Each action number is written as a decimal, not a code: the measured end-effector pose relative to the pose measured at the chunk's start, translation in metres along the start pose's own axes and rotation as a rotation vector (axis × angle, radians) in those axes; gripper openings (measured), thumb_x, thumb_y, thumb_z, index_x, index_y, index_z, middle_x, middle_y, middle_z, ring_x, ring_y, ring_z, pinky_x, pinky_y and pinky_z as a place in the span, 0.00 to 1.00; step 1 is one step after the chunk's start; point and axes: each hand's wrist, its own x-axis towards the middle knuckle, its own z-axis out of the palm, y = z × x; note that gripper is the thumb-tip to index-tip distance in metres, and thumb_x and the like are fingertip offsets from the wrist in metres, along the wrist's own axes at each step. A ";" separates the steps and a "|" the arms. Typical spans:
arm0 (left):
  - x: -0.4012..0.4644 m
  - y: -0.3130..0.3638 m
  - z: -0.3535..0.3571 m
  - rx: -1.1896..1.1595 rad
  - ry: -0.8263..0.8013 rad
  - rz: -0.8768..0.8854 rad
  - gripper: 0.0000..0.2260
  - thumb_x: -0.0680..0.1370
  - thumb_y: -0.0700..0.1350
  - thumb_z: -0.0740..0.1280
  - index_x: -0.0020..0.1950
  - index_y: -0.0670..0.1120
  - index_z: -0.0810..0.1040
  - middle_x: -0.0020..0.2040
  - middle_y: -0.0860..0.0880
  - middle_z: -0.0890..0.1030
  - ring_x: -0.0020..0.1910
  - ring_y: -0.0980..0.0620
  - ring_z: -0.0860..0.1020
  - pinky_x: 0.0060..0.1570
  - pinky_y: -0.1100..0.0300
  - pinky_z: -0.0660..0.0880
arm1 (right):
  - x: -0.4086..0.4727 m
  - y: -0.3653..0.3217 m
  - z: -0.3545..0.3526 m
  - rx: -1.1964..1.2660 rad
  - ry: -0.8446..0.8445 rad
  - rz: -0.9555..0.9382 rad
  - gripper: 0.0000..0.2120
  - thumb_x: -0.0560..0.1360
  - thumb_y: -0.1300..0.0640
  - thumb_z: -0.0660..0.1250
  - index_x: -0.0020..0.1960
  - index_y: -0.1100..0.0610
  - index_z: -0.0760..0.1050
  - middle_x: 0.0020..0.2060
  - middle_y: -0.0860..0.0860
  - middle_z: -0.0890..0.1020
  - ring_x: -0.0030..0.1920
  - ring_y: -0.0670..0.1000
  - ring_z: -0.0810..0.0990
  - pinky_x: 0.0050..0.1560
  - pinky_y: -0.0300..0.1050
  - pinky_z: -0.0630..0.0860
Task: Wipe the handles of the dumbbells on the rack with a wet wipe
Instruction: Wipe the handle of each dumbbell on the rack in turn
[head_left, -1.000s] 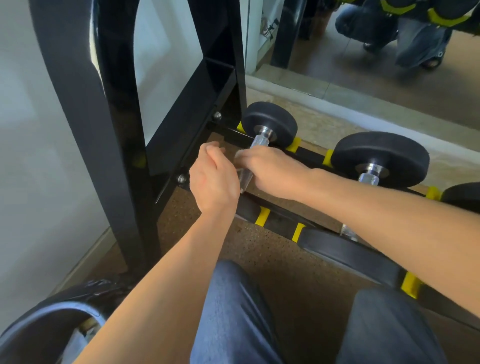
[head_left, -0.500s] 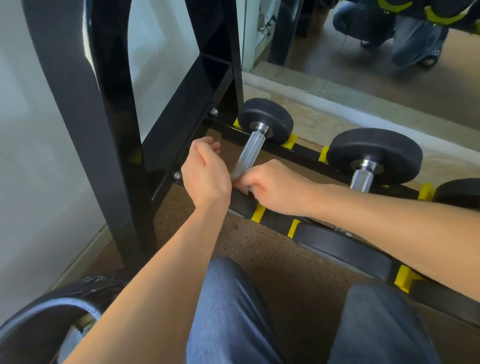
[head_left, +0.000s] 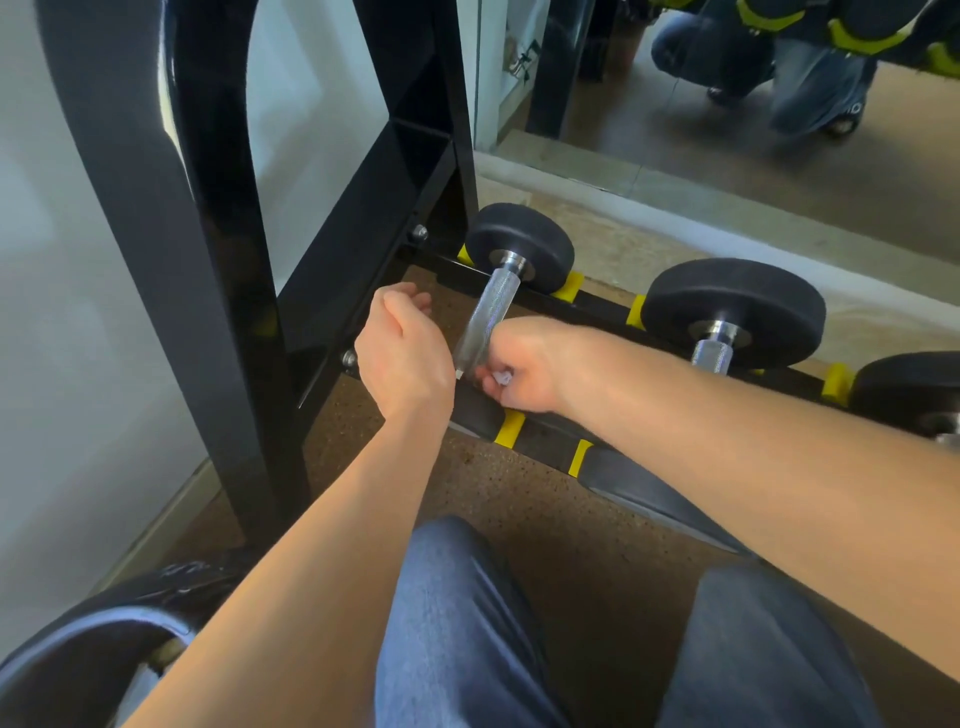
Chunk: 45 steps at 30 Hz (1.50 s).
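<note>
Since a second ago my right hand (head_left: 524, 364) has slid down the handle (head_left: 485, 317) (knurled steel), pinching the wipe (head_left: 501, 378). My left hand (head_left: 402, 353) hovers beside it, loosely curled and holding nothing.

Right hand (head_left: 524, 364) pinching wet wipe (head_left: 502, 378) at knurled handle (head_left: 484, 317), left hand (head_left: 404, 353) beside, curled loosely

The hands (head_left: 457, 364) hide the handle's (head_left: 485, 317) near end; the wipe (head_left: 501, 376) (mostly covered) barely shows.
</note>
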 end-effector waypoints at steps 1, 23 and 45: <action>0.000 -0.001 0.000 0.005 -0.001 0.003 0.18 0.84 0.48 0.50 0.58 0.51 0.79 0.51 0.56 0.83 0.50 0.58 0.80 0.60 0.54 0.77 | 0.000 0.003 0.000 0.002 -0.013 0.010 0.18 0.79 0.70 0.51 0.62 0.58 0.73 0.41 0.55 0.76 0.37 0.47 0.74 0.30 0.36 0.68; -0.003 0.001 0.000 0.075 -0.021 0.040 0.20 0.81 0.52 0.48 0.59 0.52 0.78 0.51 0.55 0.82 0.51 0.56 0.80 0.58 0.52 0.78 | 0.000 -0.024 -0.025 -1.703 -0.150 -1.084 0.18 0.71 0.66 0.58 0.51 0.55 0.83 0.42 0.53 0.82 0.38 0.53 0.79 0.36 0.42 0.76; 0.001 0.000 -0.001 0.184 -0.025 0.108 0.18 0.84 0.49 0.49 0.63 0.49 0.77 0.53 0.52 0.82 0.51 0.55 0.80 0.57 0.55 0.78 | 0.007 -0.004 -0.014 -1.446 0.097 -1.161 0.16 0.76 0.65 0.63 0.62 0.55 0.76 0.58 0.50 0.77 0.57 0.57 0.79 0.58 0.51 0.78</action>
